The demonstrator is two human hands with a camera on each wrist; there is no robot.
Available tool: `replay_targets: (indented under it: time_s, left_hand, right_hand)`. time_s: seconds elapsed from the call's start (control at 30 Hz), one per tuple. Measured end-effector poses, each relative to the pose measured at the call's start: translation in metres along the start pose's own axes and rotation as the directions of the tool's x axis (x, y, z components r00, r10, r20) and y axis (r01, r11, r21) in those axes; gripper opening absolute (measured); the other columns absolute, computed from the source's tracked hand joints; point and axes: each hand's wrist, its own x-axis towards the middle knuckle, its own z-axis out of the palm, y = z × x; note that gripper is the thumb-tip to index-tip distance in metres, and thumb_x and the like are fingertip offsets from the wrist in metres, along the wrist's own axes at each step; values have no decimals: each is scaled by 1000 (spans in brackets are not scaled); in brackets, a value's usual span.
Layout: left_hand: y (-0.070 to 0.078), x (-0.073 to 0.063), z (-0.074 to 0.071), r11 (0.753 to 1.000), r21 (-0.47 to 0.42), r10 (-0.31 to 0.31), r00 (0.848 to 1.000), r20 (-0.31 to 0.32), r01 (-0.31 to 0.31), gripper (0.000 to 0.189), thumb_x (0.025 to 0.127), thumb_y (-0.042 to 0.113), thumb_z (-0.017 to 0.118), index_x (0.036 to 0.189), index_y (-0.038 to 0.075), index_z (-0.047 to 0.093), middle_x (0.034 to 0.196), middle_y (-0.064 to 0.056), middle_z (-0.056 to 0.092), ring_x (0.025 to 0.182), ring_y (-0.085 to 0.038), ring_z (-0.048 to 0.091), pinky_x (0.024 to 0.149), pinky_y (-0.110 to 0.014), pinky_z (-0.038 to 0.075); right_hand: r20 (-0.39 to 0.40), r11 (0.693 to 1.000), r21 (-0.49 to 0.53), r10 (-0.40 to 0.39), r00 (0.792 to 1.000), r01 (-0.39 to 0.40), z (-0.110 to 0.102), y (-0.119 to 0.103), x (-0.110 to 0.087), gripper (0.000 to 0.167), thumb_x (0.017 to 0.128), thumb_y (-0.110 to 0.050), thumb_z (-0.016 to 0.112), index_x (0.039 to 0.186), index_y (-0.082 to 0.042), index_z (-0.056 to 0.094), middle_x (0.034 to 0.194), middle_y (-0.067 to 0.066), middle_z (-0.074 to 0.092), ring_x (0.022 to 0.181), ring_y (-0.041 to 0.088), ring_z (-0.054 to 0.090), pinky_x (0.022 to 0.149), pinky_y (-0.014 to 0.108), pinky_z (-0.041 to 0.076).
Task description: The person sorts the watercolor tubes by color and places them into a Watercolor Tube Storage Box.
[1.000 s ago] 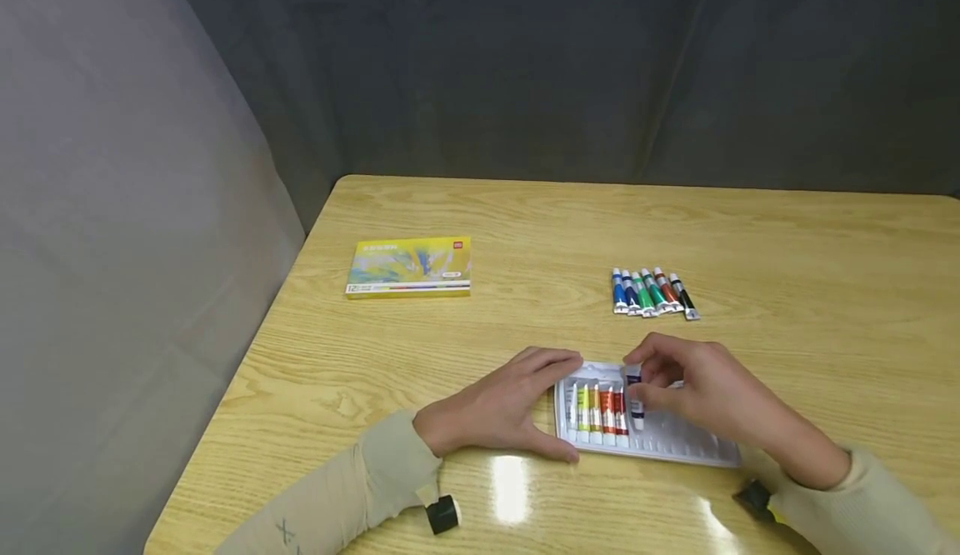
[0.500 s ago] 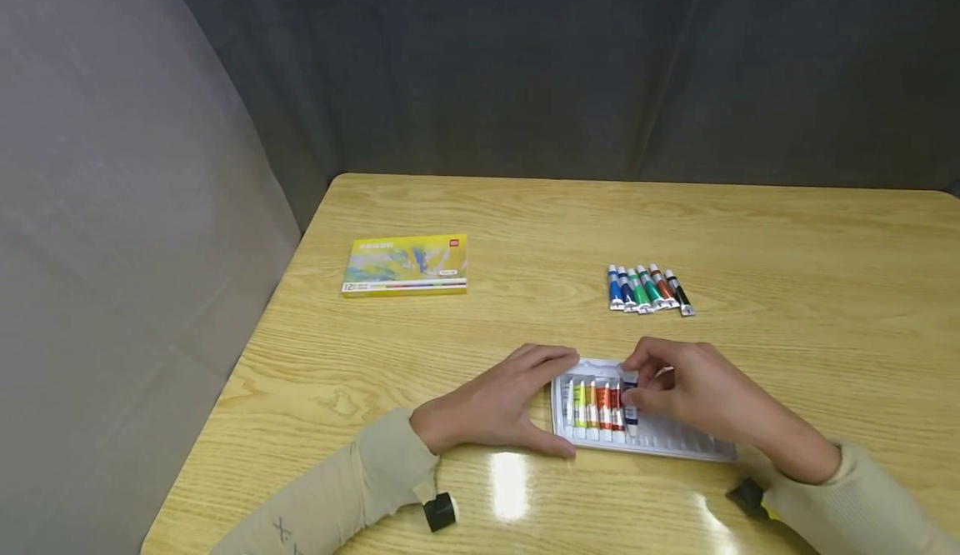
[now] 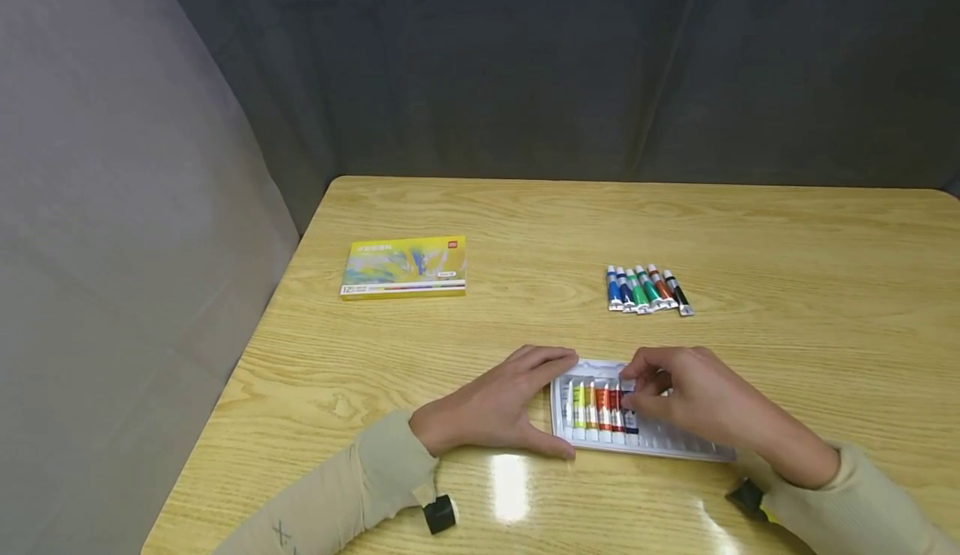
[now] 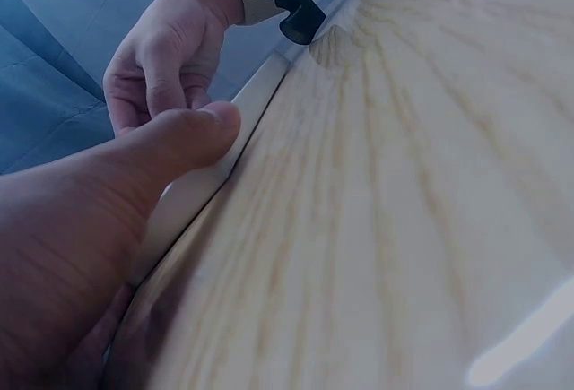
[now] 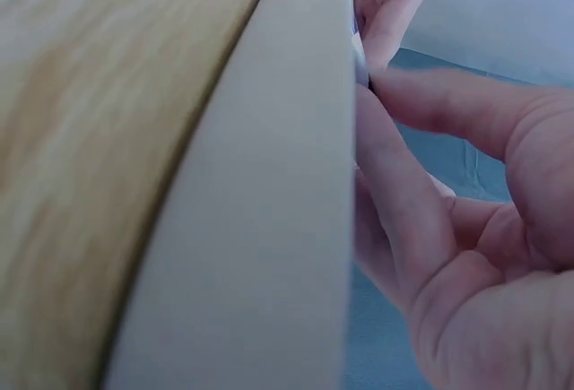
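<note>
A white plastic tray [image 3: 678,442] with moulded slots lies near the front of the table. My left hand [image 3: 495,405] grips its left end, thumb along the front edge and fingers at the back edge. Side by side in the left slots lie several paint tubes [image 3: 592,412], from white and yellow to red. Beside the dark red one, my right hand [image 3: 701,397] pinches a dark purple paint tube [image 3: 632,423] low over its slot, thumb and fingertips covering its upper part. In the right wrist view, the tray's side wall [image 5: 251,193] hides most of that tube.
Behind the tray, several more paint tubes [image 3: 643,288] in blue, green, brown and black lie in a row. A yellow paint box [image 3: 405,267] rests at the back left. Dark cloth [image 3: 487,63] hangs beyond the table [image 3: 825,288].
The right hand has brought the dark purple tube slightly left and down into line beside the dark red one. The left hand stays at the tray's end.
</note>
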Motion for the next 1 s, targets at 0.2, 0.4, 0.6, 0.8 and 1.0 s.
replay_targets:
  time_s: [0.2, 0.4, 0.6, 0.8, 1.0]
  left_hand:
    - [0, 0, 1, 1000, 4, 3, 1000, 0, -3, 110, 80, 68, 79, 164, 17, 30, 168, 3, 35, 154, -14, 35, 128, -32, 35]
    - [0, 0, 1, 1000, 7, 1, 1000, 1, -2, 110, 80, 68, 79, 164, 17, 30, 168, 3, 34, 154, -14, 35, 128, -32, 35]
    - [0, 0, 1, 1000, 2, 6, 1000, -4, -6, 110, 80, 67, 79, 164, 16, 30, 168, 2, 35, 153, -15, 35, 127, -32, 36]
    - [-1, 0, 1, 1000, 5, 9, 1000, -4, -9, 110, 80, 68, 78, 164, 16, 30, 168, 2, 34, 154, -15, 35, 127, -32, 36]
    - [-1, -1, 1, 1000, 2, 13, 1000, -8, -13, 110, 80, 67, 79, 164, 16, 30, 168, 2, 34, 153, -14, 35, 127, -32, 36]
  right_hand:
    - [-13, 1000, -31, 6, 1000, -6, -1, 0, -1, 13, 90, -17, 79, 103, -16, 79, 92, -9, 75, 76, -3, 59, 64, 19, 49]
    - [-31, 999, -34, 17, 999, -19, -1, 0, -1, 14, 87, -16, 81, 101, -17, 78, 90, -9, 74, 77, -2, 60, 64, 19, 50]
    - [-41, 999, -33, 25, 999, -26, 0, 0, 0, 14, 87, -19, 82, 100, -17, 78, 87, -10, 74, 75, -2, 61, 64, 18, 51]
    - [-57, 999, -42, 15, 998, -18, 0, -1, 0, 13, 87, -23, 83, 98, -18, 79, 83, -11, 72, 71, -3, 58, 62, 18, 50]
    - [-75, 998, -50, 41, 996, -45, -2, -2, 0, 8, 91, -22, 78, 98, -18, 80, 84, -10, 75, 72, -1, 60, 62, 18, 51]
